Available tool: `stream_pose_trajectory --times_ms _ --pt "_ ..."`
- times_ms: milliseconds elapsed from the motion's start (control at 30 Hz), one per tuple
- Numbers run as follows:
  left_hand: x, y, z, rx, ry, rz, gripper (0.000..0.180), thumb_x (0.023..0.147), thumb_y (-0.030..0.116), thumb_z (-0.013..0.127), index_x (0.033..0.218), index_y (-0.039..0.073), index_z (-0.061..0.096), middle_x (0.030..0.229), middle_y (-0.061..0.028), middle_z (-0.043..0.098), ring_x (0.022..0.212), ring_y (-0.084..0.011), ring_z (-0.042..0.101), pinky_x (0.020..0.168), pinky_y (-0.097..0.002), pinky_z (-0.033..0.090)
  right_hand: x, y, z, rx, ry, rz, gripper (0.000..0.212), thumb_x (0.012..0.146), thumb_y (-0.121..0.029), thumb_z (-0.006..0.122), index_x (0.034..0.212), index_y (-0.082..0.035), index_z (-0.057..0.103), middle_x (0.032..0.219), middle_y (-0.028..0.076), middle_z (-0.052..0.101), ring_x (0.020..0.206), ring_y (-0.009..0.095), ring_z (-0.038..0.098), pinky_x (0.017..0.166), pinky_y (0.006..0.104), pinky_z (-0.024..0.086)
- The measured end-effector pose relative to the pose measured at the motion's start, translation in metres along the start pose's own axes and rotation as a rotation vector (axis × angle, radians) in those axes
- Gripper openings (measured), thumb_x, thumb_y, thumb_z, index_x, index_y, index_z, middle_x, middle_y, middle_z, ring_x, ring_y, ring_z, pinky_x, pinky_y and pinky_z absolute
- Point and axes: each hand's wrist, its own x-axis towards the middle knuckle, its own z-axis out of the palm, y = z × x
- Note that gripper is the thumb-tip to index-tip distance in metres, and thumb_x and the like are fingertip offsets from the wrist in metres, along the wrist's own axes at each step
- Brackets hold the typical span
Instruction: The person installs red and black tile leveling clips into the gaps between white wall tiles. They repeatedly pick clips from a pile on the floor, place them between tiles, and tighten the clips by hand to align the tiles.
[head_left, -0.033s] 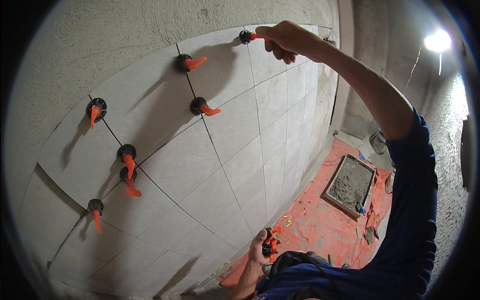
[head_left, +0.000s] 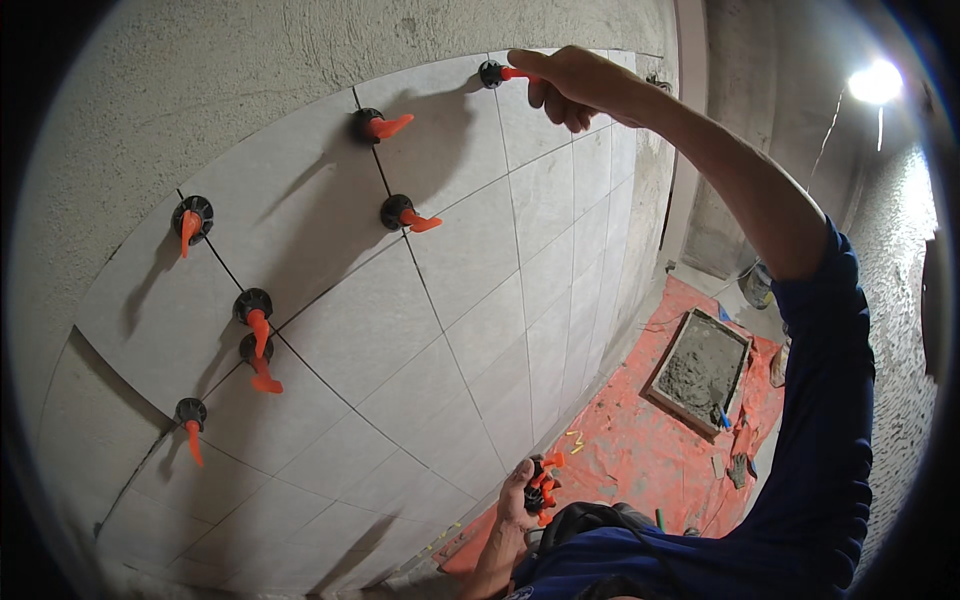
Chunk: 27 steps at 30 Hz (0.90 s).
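Note:
Grey tiles (head_left: 390,330) cover the wall on my left. High at their upper edge, my right hand (head_left: 580,85) curls around the orange handle of a tile leveler (head_left: 491,74). Its black round base sits on a joint between tiles. Lower down, close to my body, my left hand (head_left: 516,497) is closed on a bunch of loose tile levelers (head_left: 540,492), black with orange handles. Several more levelers stand on the joints, among them one near the top (head_left: 375,127), one below it (head_left: 402,213), one at the far left (head_left: 192,220) and a lower one (head_left: 191,414).
Bare rough plaster (head_left: 260,60) borders the tiles above. On the floor, a red sheet (head_left: 610,430) lies under a shallow tray (head_left: 655,390) of wet grey mortar. A glove (head_left: 738,470) rests beside it, and a bucket (head_left: 758,286) stands beyond. A bright lamp (head_left: 876,82) hangs at the right.
My right thumb has lifted slightly along the leveler's handle. The left hand and the other levelers look the same.

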Motion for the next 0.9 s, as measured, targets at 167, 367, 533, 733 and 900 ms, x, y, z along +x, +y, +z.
stream_pose_trajectory --times_ms 167,367,533,733,900 --pt "0.011 0.000 0.002 0.025 -0.003 0.008 0.046 0.089 0.045 0.064 0.114 0.007 0.055 0.088 -0.0066 0.061 0.084 -0.0253 0.066 0.047 -0.0319 0.056 0.000 0.001 0.006 0.180 0.002 0.009 0.052 0.096 -0.047 0.047 0.075 -0.002 0.063 0.059 0.004 0.056 0.049 0.011 0.051 0.044 0.0260 0.039" --pt "0.015 -0.003 0.002 -0.002 -0.021 -0.009 0.046 0.089 0.045 0.065 0.114 0.008 0.055 0.087 -0.0058 0.061 0.083 -0.0254 0.065 0.048 -0.0319 0.056 -0.007 0.001 0.006 0.674 -0.133 0.155 0.034 0.096 -0.036 0.053 0.079 -0.008 0.059 0.064 -0.001 0.051 0.054 0.009 0.046 0.047 0.0242 0.036" --pt "0.024 -0.005 0.000 -0.007 -0.033 -0.072 0.045 0.089 0.044 0.065 0.114 0.008 0.055 0.087 -0.0048 0.062 0.083 -0.0251 0.065 0.048 -0.0319 0.055 -0.001 0.003 0.007 0.714 -0.107 0.112 0.025 0.095 -0.028 0.057 0.078 -0.012 0.052 0.062 -0.003 0.047 0.053 0.006 0.042 0.046 0.0212 0.032" --pt "0.028 -0.007 -0.001 -0.020 -0.059 -0.050 0.043 0.090 0.043 0.063 0.115 0.009 0.054 0.087 -0.0054 0.062 0.084 -0.0243 0.066 0.047 -0.0320 0.056 0.011 0.003 -0.003 0.721 -0.170 0.175 0.021 0.093 -0.023 0.060 0.078 -0.011 0.051 0.057 -0.004 0.044 0.048 0.004 0.036 0.043 0.0210 0.027" --pt "0.026 -0.005 0.001 -0.039 -0.067 -0.050 0.042 0.091 0.043 0.063 0.115 0.009 0.054 0.087 -0.0058 0.062 0.084 -0.0243 0.066 0.047 -0.0323 0.056 0.017 0.003 -0.012 0.661 -0.252 0.170 0.026 0.093 -0.023 0.060 0.071 -0.012 0.051 0.050 -0.004 0.040 0.042 0.005 0.030 0.041 0.0219 0.025"
